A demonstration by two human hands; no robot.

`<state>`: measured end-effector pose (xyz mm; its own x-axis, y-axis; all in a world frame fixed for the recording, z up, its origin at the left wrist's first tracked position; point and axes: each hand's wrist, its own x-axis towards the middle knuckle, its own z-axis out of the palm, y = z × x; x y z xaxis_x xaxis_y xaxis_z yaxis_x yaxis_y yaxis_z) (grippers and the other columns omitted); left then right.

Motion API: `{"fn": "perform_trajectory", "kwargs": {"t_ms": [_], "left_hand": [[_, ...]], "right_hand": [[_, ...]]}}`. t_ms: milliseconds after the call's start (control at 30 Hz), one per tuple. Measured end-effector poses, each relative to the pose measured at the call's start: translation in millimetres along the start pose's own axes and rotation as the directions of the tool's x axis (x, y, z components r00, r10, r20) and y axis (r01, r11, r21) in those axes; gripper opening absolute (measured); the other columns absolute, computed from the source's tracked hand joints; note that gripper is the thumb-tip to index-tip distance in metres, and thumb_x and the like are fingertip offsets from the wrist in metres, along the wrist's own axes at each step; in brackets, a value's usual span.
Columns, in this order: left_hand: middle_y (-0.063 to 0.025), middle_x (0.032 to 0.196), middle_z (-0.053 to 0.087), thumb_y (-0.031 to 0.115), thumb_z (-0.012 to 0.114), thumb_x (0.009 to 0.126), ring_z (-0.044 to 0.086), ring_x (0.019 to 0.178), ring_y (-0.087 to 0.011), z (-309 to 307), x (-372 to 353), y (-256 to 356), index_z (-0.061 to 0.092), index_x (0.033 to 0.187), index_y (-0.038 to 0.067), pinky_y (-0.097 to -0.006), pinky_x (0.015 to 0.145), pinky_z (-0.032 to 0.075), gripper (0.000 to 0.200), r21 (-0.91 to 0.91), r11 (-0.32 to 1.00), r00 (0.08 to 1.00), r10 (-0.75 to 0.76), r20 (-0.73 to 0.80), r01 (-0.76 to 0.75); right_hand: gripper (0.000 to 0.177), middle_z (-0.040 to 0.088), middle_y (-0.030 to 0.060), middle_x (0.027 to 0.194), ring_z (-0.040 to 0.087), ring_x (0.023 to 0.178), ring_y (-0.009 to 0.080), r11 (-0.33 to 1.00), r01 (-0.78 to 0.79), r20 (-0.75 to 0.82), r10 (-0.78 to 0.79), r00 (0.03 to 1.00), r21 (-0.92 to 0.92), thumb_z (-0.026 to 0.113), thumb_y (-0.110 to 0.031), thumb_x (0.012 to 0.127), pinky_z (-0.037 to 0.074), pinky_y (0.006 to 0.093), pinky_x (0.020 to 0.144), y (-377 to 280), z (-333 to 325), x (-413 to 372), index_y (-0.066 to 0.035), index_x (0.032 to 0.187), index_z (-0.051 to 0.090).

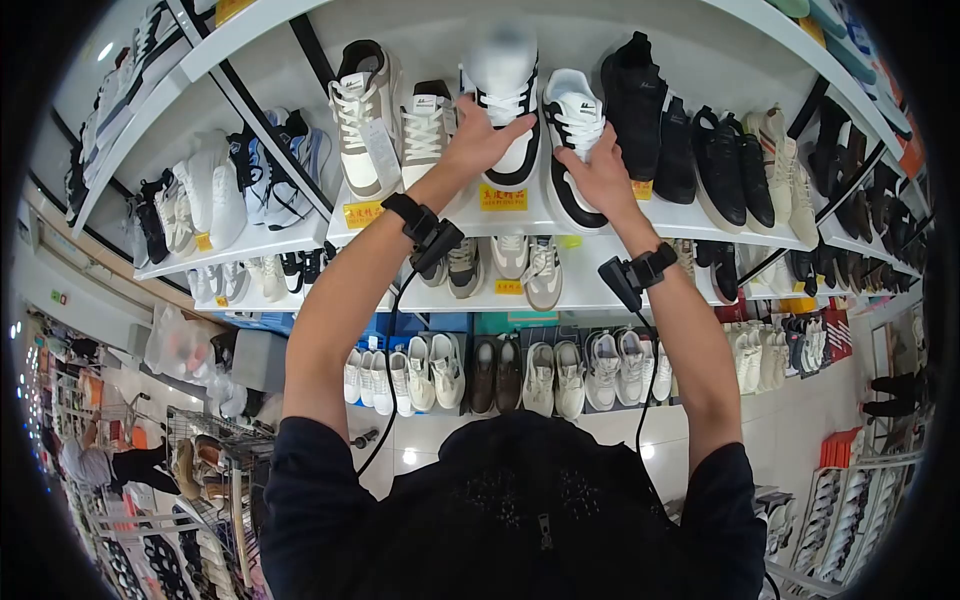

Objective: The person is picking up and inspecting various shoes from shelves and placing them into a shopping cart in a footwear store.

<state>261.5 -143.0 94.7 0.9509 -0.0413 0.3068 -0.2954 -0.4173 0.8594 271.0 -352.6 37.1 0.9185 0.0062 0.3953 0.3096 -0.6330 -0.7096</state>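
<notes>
Two white-and-black sneakers are at the middle of the upper shelf. Around the left sneaker [512,150] my left hand [485,138] is closed, its thumb across the laces. My right hand [600,172] grips the right sneaker [574,120] from its right side, with the thumb near the toe. Both sneakers point toward me. A blurred patch covers the upper part of the left one. Just left of my left hand is a beige-and-white pair [366,125]. Black high-top shoes [634,105] stand right of my right hand. A yellow label [503,197] is on the shelf edge under the left sneaker.
The white shelf [450,218] carries several more shoes on both sides. Lower shelves hold further rows, including brown shoes [495,375]. A wire cart [205,440] with shoes stands at the lower left. A person's dark-clothed legs [893,395] show at the right edge.
</notes>
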Motion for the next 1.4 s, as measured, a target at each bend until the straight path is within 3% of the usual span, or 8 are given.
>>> {"fn": "perform_trajectory", "kwargs": {"t_ms": [333, 567, 767, 900, 1000, 1100, 1167, 1400], "left_hand": [[-0.037, 0.142, 0.034, 0.051, 0.076, 0.082, 0.039, 0.135, -0.0376, 5, 41, -38, 0.009, 0.133, -0.027, -0.0364, 0.112, 0.032, 0.115, 0.054, 0.999, 0.999, 0.007, -0.045, -0.005], [-0.0324, 0.136, 0.045, 0.054, 0.078, 0.08, 0.046, 0.129, -0.0326, 13, 53, -69, 0.01, 0.136, -0.027, -0.0338, 0.11, 0.035, 0.12, 0.224, 0.969, 0.986, 0.132, -0.104, -0.106], [-0.0391, 0.145, 0.03, 0.053, 0.08, 0.077, 0.035, 0.138, -0.0424, 10, 47, -57, 0.008, 0.138, -0.024, -0.0403, 0.115, 0.031, 0.122, 0.113, 0.993, 0.997, -0.033, -0.068, 0.041], [-0.0387, 0.144, 0.03, 0.054, 0.081, 0.075, 0.036, 0.138, -0.042, 12, 57, -72, 0.008, 0.139, -0.024, -0.0396, 0.115, 0.032, 0.124, 0.173, 0.985, 0.998, 0.009, -0.07, 0.004], [-0.0386, 0.144, 0.031, 0.056, 0.082, 0.073, 0.036, 0.138, -0.0417, 12, 57, -78, 0.008, 0.14, -0.023, -0.0394, 0.115, 0.032, 0.127, 0.101, 0.994, 0.997, 0.042, -0.069, -0.035], [-0.0383, 0.144, 0.032, 0.056, 0.083, 0.071, 0.035, 0.138, -0.0421, 12, 51, -74, 0.009, 0.141, -0.022, -0.0404, 0.115, 0.031, 0.128, 0.089, 0.996, 0.997, 0.035, -0.073, -0.029], [-0.0381, 0.144, 0.031, 0.057, 0.083, 0.071, 0.033, 0.139, -0.043, 14, 50, -76, 0.01, 0.142, -0.02, -0.0421, 0.114, 0.031, 0.128, 0.034, 0.999, 0.996, -0.002, -0.091, 0.005], [-0.0371, 0.143, 0.029, 0.047, 0.083, 0.077, 0.031, 0.136, -0.0465, 24, 24, -67, 0.011, 0.143, -0.018, -0.0467, 0.114, 0.028, 0.117, 0.117, 0.981, 0.963, 0.177, -0.205, -0.156]], "right_hand": [[0.103, 0.043, 0.0393, 0.137, 0.044, 0.129, 0.0522, 0.993, -0.086, 0.08, 0.092, 0.993, -0.079, 0.071, -0.049, 0.08, 0.037, 0.0495, 0.109, 13, 28, 15, 0.009, 0.147, 0.019], [0.102, 0.043, 0.0372, 0.137, 0.044, 0.129, 0.0511, 0.98, -0.175, 0.086, 0.183, 0.979, -0.089, 0.07, -0.049, 0.08, 0.039, 0.0508, 0.107, -3, 36, 26, 0.006, 0.148, 0.018], [0.102, 0.042, 0.036, 0.138, 0.044, 0.13, 0.0497, 0.969, -0.227, 0.016, 0.23, 0.973, -0.098, 0.07, -0.049, 0.08, 0.039, 0.0532, 0.107, -3, 48, 35, 0.005, 0.148, 0.018], [0.104, 0.039, 0.0344, 0.142, 0.041, 0.134, 0.0482, 0.966, -0.242, -0.004, 0.243, 0.97, -0.091, 0.072, -0.049, 0.079, 0.038, 0.0536, 0.108, 1, 53, 42, 0.005, 0.149, 0.017], [0.107, 0.035, 0.0331, 0.147, 0.037, 0.137, 0.0476, 0.977, -0.211, 0.065, 0.212, 0.975, -0.022, 0.073, -0.048, 0.078, 0.035, 0.0517, 0.111, 16, 51, 45, 0.006, 0.15, 0.015], [0.109, 0.031, 0.0334, 0.151, 0.032, 0.14, 0.0481, 0.989, 0.0, 0.079, -0.012, 0.997, 0.146, 0.074, -0.048, 0.078, 0.03, 0.0486, 0.115, 29, 51, 34, 0.008, 0.151, 0.015], [0.074, 0.058, 0.0249, 0.126, 0.056, 0.12, 0.0398, 0.992, 0.124, -0.148, -0.126, 0.981, -0.023, 0.079, -0.033, 0.081, 0.043, 0.0428, 0.102, 21, 53, 4, 0.005, 0.133, 0.043], [0.087, 0.027, 0.0368, 0.15, 0.027, 0.141, 0.048, 0.992, 0.13, -0.139, -0.129, 0.982, -0.002, 0.071, -0.032, 0.087, 0.026, 0.0462, 0.117, 7, 52, -23, 0.013, 0.145, 0.026]]}}
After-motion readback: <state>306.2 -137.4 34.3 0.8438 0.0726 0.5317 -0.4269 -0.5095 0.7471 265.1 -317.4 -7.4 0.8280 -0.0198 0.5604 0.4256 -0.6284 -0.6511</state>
